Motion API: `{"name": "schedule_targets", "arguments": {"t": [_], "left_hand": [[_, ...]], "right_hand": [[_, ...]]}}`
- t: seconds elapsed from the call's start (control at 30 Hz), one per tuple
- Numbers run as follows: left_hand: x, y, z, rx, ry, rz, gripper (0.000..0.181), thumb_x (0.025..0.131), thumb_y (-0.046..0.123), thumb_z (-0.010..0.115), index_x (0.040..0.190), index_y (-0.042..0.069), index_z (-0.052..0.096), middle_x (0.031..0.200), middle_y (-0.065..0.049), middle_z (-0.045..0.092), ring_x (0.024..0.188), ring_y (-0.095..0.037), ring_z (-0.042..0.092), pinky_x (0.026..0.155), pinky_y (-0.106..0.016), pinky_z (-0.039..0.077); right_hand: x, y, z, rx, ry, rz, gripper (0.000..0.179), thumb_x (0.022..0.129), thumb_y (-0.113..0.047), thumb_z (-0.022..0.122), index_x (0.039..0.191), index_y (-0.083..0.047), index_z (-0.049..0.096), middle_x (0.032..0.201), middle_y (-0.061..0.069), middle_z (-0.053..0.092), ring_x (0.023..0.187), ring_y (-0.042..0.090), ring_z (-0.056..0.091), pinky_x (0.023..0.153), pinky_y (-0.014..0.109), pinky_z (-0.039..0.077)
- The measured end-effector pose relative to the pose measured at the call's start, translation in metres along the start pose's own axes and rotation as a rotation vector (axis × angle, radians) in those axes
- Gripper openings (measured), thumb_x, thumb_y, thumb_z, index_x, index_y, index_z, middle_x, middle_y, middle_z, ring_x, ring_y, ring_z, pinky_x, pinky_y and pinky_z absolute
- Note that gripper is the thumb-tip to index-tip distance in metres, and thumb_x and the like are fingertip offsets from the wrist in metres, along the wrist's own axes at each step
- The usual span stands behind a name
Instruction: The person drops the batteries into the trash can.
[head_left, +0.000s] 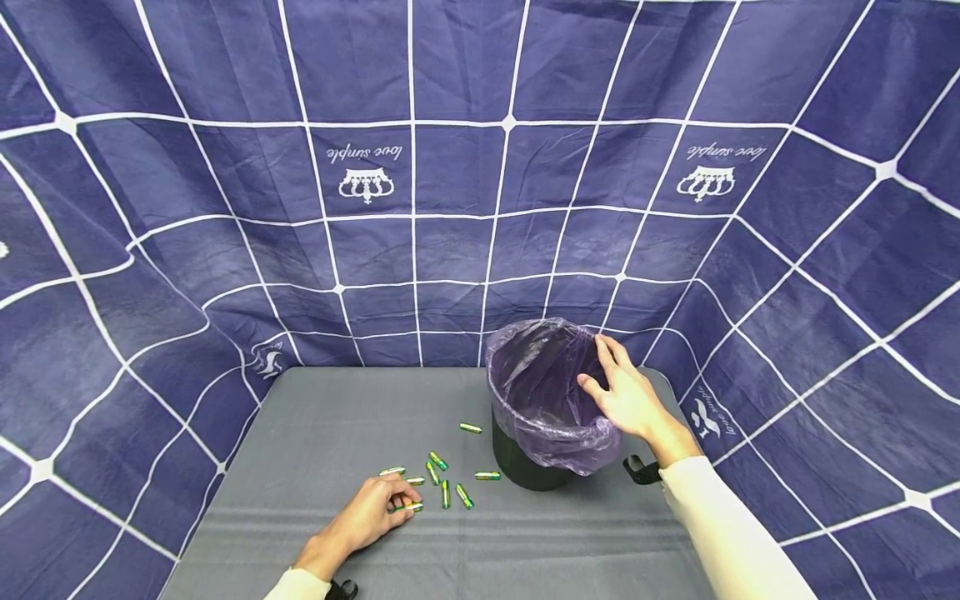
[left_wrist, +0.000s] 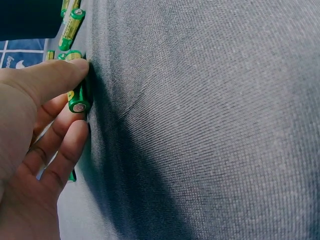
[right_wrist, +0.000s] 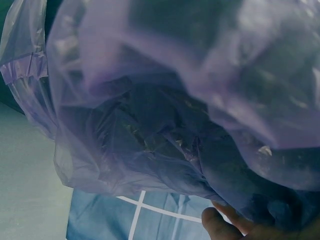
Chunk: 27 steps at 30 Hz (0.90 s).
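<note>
My left hand is low over the grey surface and pinches a green-and-yellow battery between thumb and fingers. Other batteries of the same kind lie just beyond it, among them one battery to the right of the fingertips. A black bin stands right of the batteries, lined with a thin purple plastic bag folded over its rim. At the bin's right rim is my right hand, fingers extended along the bag's edge and thumb over the opening. In the right wrist view the bag covers part of that hand.
Another battery lies close to the bin's left side, and a further battery near its base. Grey cloth covers the table. A blue curtain with white lines encloses the back and both sides.
</note>
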<state>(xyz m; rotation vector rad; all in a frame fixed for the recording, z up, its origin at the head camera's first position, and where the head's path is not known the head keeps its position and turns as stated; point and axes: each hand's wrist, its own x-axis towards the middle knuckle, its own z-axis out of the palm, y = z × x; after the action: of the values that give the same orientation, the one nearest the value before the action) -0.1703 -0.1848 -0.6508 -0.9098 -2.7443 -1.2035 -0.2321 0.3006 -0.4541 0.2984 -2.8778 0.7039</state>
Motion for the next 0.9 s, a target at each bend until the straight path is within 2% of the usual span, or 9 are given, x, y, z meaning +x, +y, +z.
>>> {"name": "schedule_targets", "arguments": {"t": [0.2, 0.5, 0.7, 0.9], "left_hand": [[0.003, 0.002, -0.002, -0.008, -0.010, -0.034, 0.020, 0.092, 0.004, 0.097, 0.105, 0.017, 0.088, 0.094, 0.007, 0.075, 0.082, 0.001, 0.067, 0.072, -0.023, 0.060], [0.017, 0.014, -0.010, -0.019, 0.016, -0.024, 0.015, 0.097, 0.006, 0.094, 0.107, 0.015, 0.087, 0.095, 0.008, 0.073, 0.083, 0.005, 0.064, 0.072, -0.022, 0.061], [0.036, 0.027, -0.019, -0.005, 0.062, 0.044, 0.021, 0.094, -0.002, 0.094, 0.109, 0.010, 0.086, 0.095, 0.005, 0.074, 0.083, 0.002, 0.066, 0.071, -0.024, 0.063], [0.057, 0.045, -0.034, 0.018, 0.090, 0.118, 0.024, 0.094, -0.004, 0.093, 0.114, 0.006, 0.086, 0.096, 0.003, 0.074, 0.085, -0.001, 0.069, 0.072, -0.028, 0.066]], "right_hand": [[-0.002, -0.001, -0.001, -0.005, 0.008, -0.001, 0.086, 0.117, -0.041, 0.061, 0.181, 0.006, 0.028, 0.187, 0.030, 0.029, 0.160, 0.061, 0.052, 0.129, 0.076, 0.045], [-0.002, 0.001, 0.001, -0.007, 0.012, -0.002, 0.086, 0.117, -0.041, 0.061, 0.182, 0.004, 0.027, 0.187, 0.029, 0.029, 0.160, 0.061, 0.053, 0.129, 0.076, 0.045], [-0.002, 0.001, 0.001, -0.005, 0.010, -0.001, 0.085, 0.118, -0.041, 0.061, 0.181, 0.005, 0.028, 0.188, 0.028, 0.029, 0.159, 0.062, 0.054, 0.129, 0.076, 0.045], [-0.001, -0.001, 0.000, -0.007, 0.008, -0.002, 0.085, 0.118, -0.041, 0.061, 0.182, 0.004, 0.027, 0.188, 0.029, 0.028, 0.159, 0.062, 0.053, 0.129, 0.076, 0.045]]}}
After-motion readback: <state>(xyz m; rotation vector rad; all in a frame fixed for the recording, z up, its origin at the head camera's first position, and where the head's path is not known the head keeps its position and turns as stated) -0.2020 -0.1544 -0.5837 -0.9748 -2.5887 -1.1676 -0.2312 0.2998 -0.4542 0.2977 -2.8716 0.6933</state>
